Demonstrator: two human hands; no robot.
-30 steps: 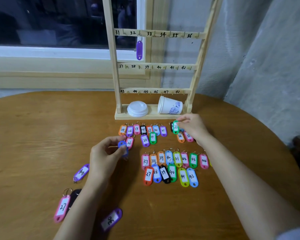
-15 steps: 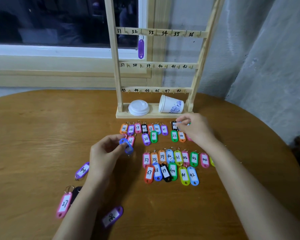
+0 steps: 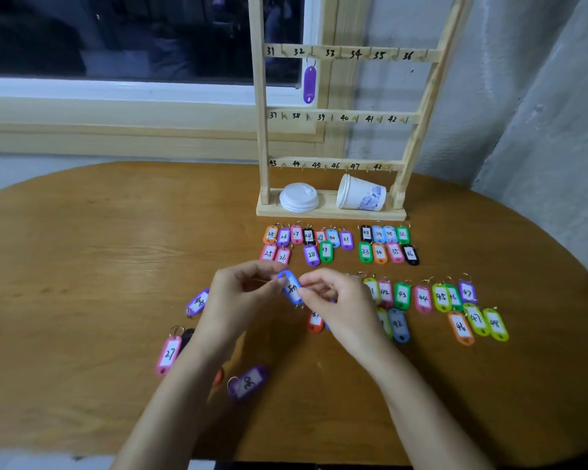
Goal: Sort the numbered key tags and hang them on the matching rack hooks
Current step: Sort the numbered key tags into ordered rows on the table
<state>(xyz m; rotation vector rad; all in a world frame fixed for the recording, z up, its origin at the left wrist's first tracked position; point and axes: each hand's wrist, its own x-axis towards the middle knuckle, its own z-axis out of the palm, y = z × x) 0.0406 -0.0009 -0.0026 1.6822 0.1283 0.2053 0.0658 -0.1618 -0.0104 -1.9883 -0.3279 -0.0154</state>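
Observation:
A blue key tag (image 3: pixel 291 287) is held above the table between both hands. My left hand (image 3: pixel 240 293) pinches its upper end and my right hand (image 3: pixel 333 301) pinches its lower edge. The wooden rack (image 3: pixel 336 117) stands at the back with numbered hooks 31 to 48; one purple tag (image 3: pixel 309 83) hangs near hook 32. Sorted tags lie in rows in front of the rack: a 25–31 group (image 3: pixel 306 244), a 33–36 group (image 3: pixel 387 244) and a 41–48 group (image 3: pixel 435 305), partly hidden by my right hand.
Loose tags lie at the left: a purple one (image 3: pixel 197 301), a pink 27 (image 3: pixel 168 354) beside a black one, and a purple 30 (image 3: pixel 248 383). A white lid (image 3: pixel 298 197) and a tipped paper cup (image 3: pixel 360 197) sit on the rack base. Round wooden table (image 3: pixel 82 266).
My right hand left the tags by the rack and came to the blue tag that my left hand holds; now both hands pinch it. The view shifted left.

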